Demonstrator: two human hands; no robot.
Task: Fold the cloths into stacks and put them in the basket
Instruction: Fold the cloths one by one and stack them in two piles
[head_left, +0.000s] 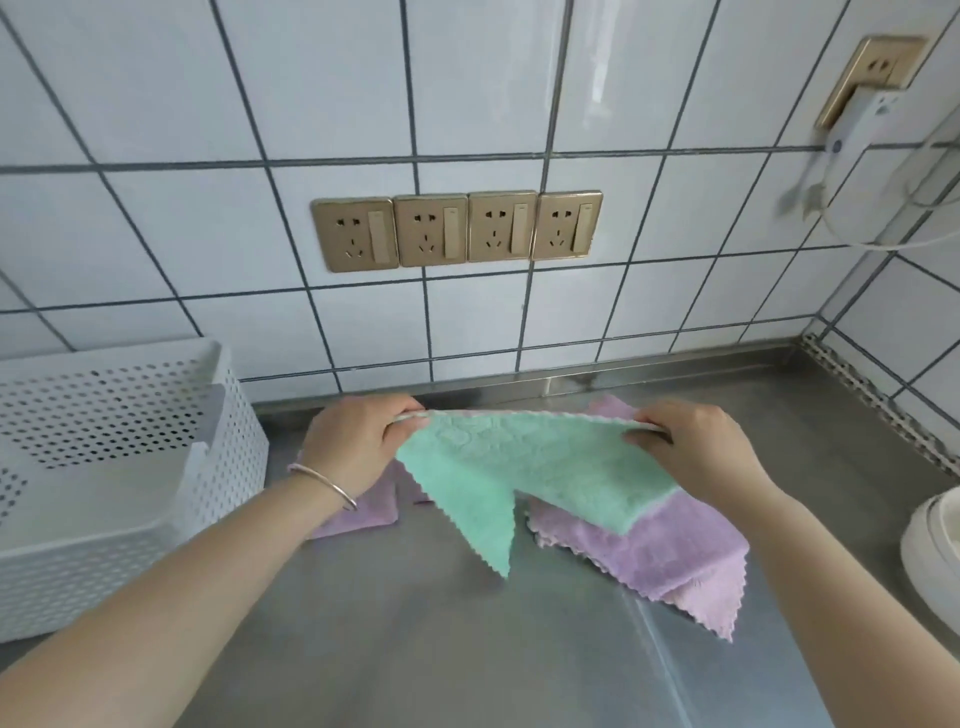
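1. The left hand (353, 441) reaches forward with the forearm slanting up from the lower left, a thin bangle (324, 486) on the wrist; its grip is closed on the far left corner of the green cloth (498, 467), thumb on top.
2. The right hand (691, 447) comes in from the lower right, wrist bent inward, its grip pinched shut on the cloth's far right corner.
3. Between the two hands the green cloth's top edge is pulled taut above the steel tabletop (415, 649) (its zigzag-cut lower corner hangs down to a point towards the camera).
4. Under and behind it lie purple cloths (649, 551) on the tabletop, one spread loosely to the right, another (363, 512) looking folded, partly hidden below the left wrist.
5. The white perforated basket (104, 467) stands at the left, just beside the folded purple cloth; it looks empty.
6. Four brass-coloured wall sockets (457, 231) sit on the tiled wall behind.
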